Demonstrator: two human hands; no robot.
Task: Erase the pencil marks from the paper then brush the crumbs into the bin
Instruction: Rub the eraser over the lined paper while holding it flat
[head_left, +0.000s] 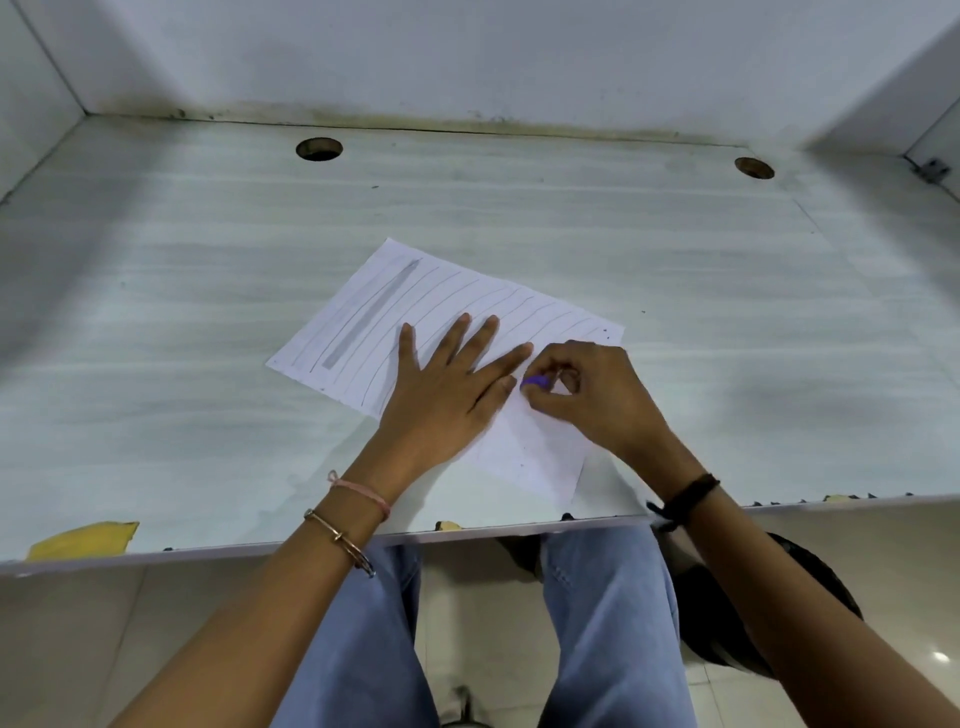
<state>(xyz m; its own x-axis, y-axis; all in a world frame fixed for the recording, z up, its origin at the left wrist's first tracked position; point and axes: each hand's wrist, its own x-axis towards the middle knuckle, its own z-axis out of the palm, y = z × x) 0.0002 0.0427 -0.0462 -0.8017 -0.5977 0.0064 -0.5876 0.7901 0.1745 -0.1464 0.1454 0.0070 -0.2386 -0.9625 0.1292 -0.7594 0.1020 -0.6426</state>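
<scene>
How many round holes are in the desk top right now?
2. The left hole sits near the back edge of the desk, beyond the paper; the right hole is near the back right corner. The paper could hide more.

R hand (589, 402) w/ eraser (535, 383) on paper (452, 291)

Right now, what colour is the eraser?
Purple; the eraser shows in the head view, pinched in the right hand.

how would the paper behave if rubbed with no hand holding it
The paper looks thin and lies flat, so it would probably slide or crumple under the eraser. The left hand pressing flat on it suggests it shifts easily on the smooth table.
</scene>
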